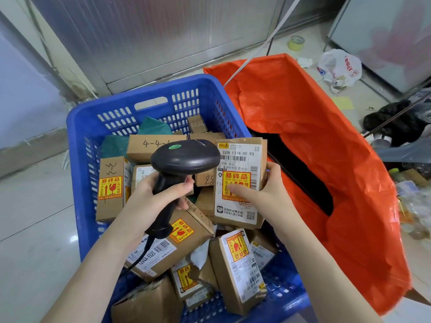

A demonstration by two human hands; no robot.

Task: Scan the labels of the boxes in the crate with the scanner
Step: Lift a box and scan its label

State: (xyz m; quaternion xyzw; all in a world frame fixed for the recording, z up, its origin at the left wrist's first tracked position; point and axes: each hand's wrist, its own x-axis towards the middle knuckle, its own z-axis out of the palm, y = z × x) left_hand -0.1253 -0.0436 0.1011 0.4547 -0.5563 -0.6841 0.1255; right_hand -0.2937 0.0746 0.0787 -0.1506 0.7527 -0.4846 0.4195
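Note:
A blue slotted plastic crate [149, 106] holds several brown cardboard boxes with yellow-and-red fragile stickers. My left hand [161, 194] grips the handle of a black corded barcode scanner [184, 157], whose head sits over the middle of the crate. My right hand [263, 190] holds one labelled box [240, 159] upright above the crate's right side, label facing me, thumb on its fragile sticker. The scanner head is just left of that box's barcode.
An open orange plastic bag [326, 159] stands right of the crate, touching it. Litter, a white plastic bag [338, 66] and a tape roll [296, 42] lie on the floor at the back right. Metal panels stand behind the crate.

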